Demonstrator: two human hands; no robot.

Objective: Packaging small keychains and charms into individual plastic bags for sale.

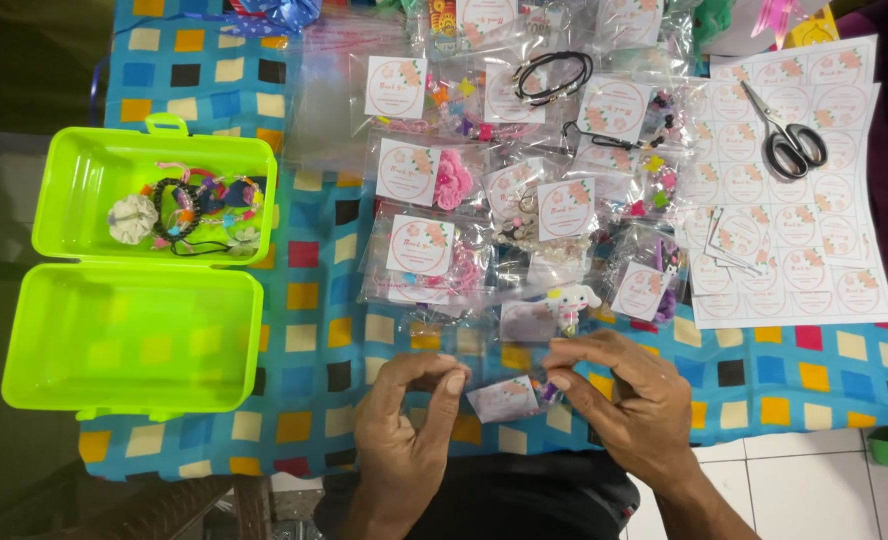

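Bright, even overhead light across the checked cloth [314, 330]. Strong glare off the clear plastic packets [484, 150], washing out their contents. Soft, short shadows under both hands. Dark, underexposed left edge and lower corners. Slight wide-angle bending at the borders. Mild softness on the lime-green box [134, 330].

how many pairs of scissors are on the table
1. The scissors lie on the sheets of round stickers at the far right of the table, blades pointing up-left. Another could be hidden under the clear bags, but none shows.
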